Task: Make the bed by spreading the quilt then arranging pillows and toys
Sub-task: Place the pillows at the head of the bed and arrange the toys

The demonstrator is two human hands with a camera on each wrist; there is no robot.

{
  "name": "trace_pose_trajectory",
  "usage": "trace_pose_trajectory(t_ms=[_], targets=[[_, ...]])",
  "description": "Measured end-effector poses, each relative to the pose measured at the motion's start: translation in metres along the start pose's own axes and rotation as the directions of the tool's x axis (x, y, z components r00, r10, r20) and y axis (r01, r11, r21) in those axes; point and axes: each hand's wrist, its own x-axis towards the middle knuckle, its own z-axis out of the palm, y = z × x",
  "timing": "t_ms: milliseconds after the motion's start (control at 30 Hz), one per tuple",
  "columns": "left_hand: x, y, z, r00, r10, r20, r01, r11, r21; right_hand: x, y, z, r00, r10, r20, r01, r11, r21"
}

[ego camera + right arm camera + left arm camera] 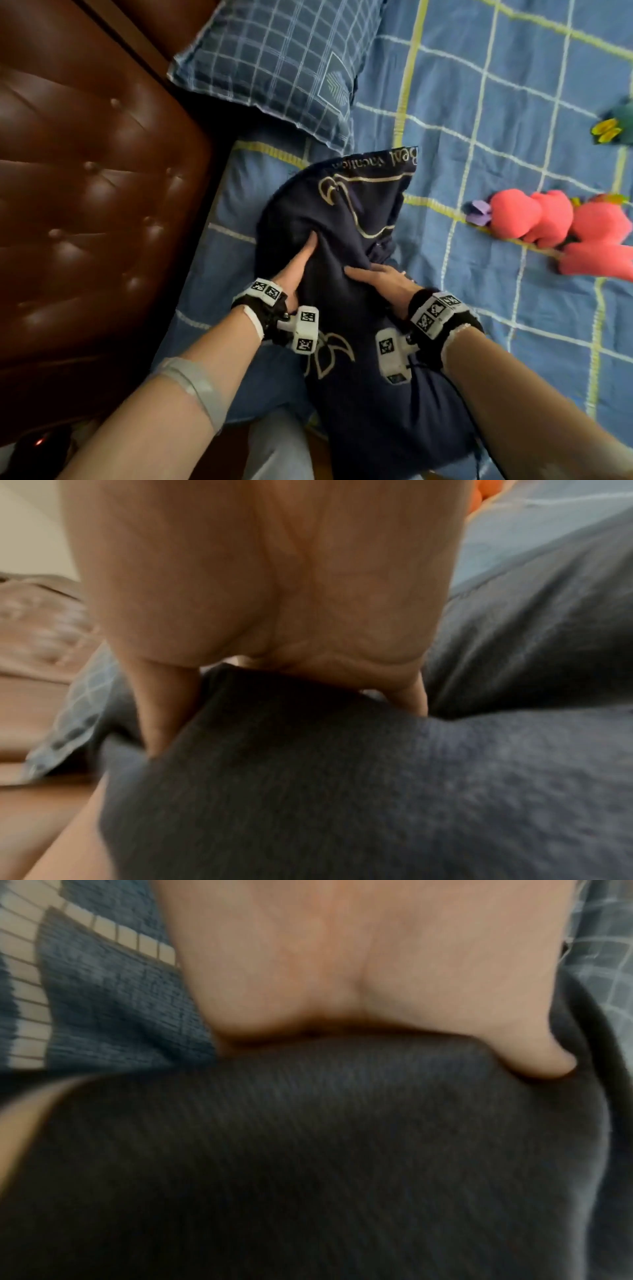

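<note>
A dark navy pillow (359, 212) with gold printed outlines and lettering stands tilted on the blue checked quilt (496, 120) near the bed's head end. My left hand (294, 270) grips its left side, thumb pressed into the fabric and fingers hidden behind it. My right hand (383, 277) grips its right side, thumb lying across the front. In the left wrist view the left hand (342, 961) closes over the pillow (308, 1150). In the right wrist view the right hand (274, 574) pinches a fold of the pillow (342, 777).
A blue checked pillow (274, 65) lies against the brown tufted headboard (85, 171) just beyond the navy one. A pink plush toy (548, 226) lies on the quilt at the right, and a green and yellow toy (616, 123) sits at the right edge.
</note>
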Motion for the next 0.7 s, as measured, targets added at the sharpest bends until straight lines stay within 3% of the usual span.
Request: trace_pose_trajectory(t_ms=[100, 233, 367, 433, 533, 700], targets=[[0.007, 0.000, -0.007, 0.998, -0.057, -0.019, 0.056, 0.998, -0.029, 0.011, -0.002, 0.002, 0.998, 0.000, -0.066, -0.004, 0.998, -0.060], [-0.013, 0.016, 0.014, 0.990, -0.026, 0.136, 0.023, 0.999, 0.023, 0.030, -0.037, -0.010, 0.988, -0.006, -0.153, -0.027, 0.976, -0.216], [-0.005, 0.013, 0.009, 0.995, 0.087, -0.042, -0.086, 0.996, 0.013, 0.005, -0.019, 0.007, 0.997, 0.069, -0.021, -0.070, 0.996, -0.047], [-0.010, 0.005, 0.004, 0.999, 0.043, 0.009, -0.043, 0.999, -0.013, -0.003, -0.005, 0.002, 0.996, 0.075, -0.056, -0.075, 0.997, -0.007], [-0.040, 0.000, -0.001, 0.991, 0.048, 0.128, -0.043, 0.998, -0.047, -0.022, -0.007, -0.014, 0.978, 0.021, -0.210, -0.013, 0.999, 0.038], [-0.077, -0.034, -0.007, 0.984, 0.134, -0.116, -0.146, 0.983, -0.107, -0.076, -0.003, -0.042, 0.929, -0.154, -0.337, 0.096, 0.978, -0.183]])
